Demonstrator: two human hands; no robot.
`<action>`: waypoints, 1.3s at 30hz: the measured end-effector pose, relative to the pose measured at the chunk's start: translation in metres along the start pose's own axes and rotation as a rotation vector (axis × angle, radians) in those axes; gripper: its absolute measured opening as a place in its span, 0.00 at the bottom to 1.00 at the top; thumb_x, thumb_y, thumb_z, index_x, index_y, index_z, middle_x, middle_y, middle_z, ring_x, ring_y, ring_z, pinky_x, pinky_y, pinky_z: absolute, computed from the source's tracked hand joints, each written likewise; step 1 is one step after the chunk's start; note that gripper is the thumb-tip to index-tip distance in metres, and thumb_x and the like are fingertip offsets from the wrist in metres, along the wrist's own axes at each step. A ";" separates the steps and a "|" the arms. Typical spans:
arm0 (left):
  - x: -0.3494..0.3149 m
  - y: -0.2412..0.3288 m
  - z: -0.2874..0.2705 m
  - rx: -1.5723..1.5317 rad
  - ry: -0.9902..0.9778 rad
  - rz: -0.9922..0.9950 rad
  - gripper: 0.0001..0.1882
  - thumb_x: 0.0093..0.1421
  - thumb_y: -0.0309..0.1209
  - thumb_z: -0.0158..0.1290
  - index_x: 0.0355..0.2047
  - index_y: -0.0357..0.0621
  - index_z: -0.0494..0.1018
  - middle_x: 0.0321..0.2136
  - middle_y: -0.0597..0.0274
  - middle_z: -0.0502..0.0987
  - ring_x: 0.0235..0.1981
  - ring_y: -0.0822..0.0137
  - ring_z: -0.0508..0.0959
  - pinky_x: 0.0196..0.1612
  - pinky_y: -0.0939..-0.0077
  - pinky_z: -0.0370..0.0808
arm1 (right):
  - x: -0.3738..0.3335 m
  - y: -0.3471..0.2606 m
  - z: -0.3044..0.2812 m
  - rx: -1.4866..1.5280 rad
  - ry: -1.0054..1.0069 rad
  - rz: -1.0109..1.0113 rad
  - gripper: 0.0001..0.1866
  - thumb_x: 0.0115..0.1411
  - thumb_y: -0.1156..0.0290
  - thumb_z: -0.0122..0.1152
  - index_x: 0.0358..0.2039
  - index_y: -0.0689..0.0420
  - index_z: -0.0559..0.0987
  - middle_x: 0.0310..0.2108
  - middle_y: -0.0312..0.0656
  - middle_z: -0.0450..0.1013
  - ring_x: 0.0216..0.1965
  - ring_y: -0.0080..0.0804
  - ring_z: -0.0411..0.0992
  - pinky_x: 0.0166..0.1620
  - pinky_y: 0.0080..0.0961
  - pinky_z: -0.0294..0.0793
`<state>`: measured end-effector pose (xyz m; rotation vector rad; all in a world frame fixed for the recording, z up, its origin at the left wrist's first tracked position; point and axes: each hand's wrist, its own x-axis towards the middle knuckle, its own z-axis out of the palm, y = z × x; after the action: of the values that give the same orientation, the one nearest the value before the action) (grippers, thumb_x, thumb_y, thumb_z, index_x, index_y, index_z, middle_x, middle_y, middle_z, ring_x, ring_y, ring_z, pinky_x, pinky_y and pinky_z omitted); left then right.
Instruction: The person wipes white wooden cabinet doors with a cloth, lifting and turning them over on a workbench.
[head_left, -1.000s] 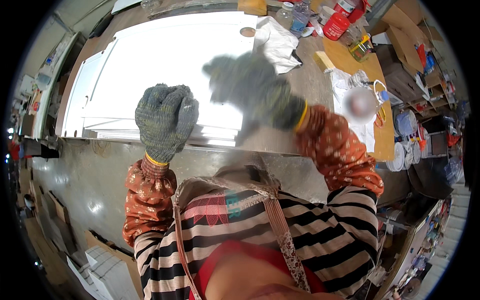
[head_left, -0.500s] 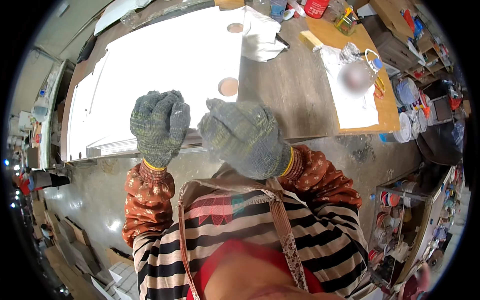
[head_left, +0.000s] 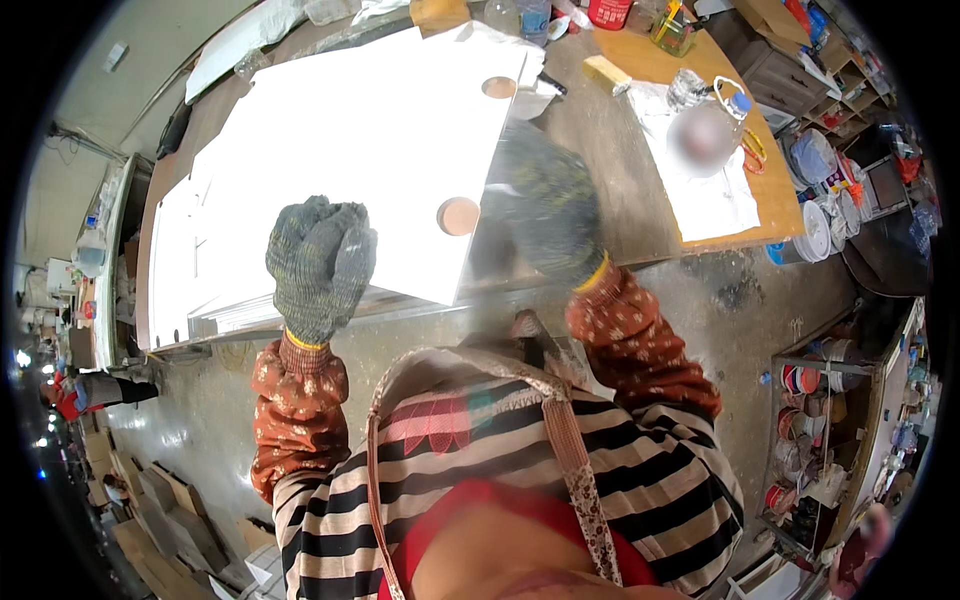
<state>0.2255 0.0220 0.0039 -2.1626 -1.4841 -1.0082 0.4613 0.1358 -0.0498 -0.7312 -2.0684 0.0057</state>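
Note:
A large white panel point(head_left: 330, 130) with round holes along its right side lies over a stack of white panels point(head_left: 215, 322) on the table. Near its front edge, my left hand point(head_left: 318, 262), in a dark grey-green knit glove, rests with the fingers curled in. Whatever those fingers hold, if anything, is hidden. My right hand point(head_left: 548, 200), gloved the same way, is beside the panel's right edge, over the brown tabletop. Motion smears its fingers, so their closing and any contact with the panel do not show.
On the right of the brown table point(head_left: 630, 190), a white sheet point(head_left: 695, 190) bears a clear jug with a blue cap point(head_left: 740, 103). A yellow block point(head_left: 606, 74) and a red container point(head_left: 610, 12) stand farther back. Shelving with rolls point(head_left: 800, 430) is at the lower right.
The top panel has turned, its right edge now slanting and its near right corner closer to me. My right hand has moved right and away from me; my left stays closed in nearly the same place.

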 end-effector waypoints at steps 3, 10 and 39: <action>-0.003 -0.001 0.002 -0.051 0.018 -0.017 0.12 0.49 0.29 0.56 0.35 0.40 0.76 0.30 0.55 0.77 0.33 0.56 0.74 0.41 0.61 0.72 | -0.020 0.014 -0.003 0.053 -0.042 0.144 0.26 0.53 0.66 0.61 0.53 0.56 0.70 0.55 0.47 0.66 0.53 0.39 0.67 0.54 0.33 0.64; -0.008 -0.004 0.006 -0.162 -0.007 -0.105 0.10 0.55 0.26 0.51 0.37 0.37 0.75 0.31 0.52 0.77 0.35 0.57 0.75 0.46 0.60 0.72 | 0.006 -0.006 0.010 0.163 0.056 0.050 0.30 0.53 0.54 0.57 0.54 0.54 0.68 0.55 0.47 0.65 0.50 0.39 0.68 0.48 0.41 0.68; -0.002 -0.010 -0.003 -0.120 -0.037 -0.037 0.10 0.51 0.31 0.53 0.32 0.39 0.75 0.31 0.52 0.77 0.33 0.53 0.75 0.42 0.57 0.72 | 0.078 0.066 -0.017 -0.102 -0.291 0.193 0.08 0.56 0.70 0.57 0.37 0.53 0.77 0.50 0.44 0.70 0.53 0.38 0.68 0.56 0.35 0.65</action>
<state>0.2151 0.0233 0.0033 -2.2548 -1.5219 -1.1026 0.4748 0.2246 0.0018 -1.0420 -2.2761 0.1226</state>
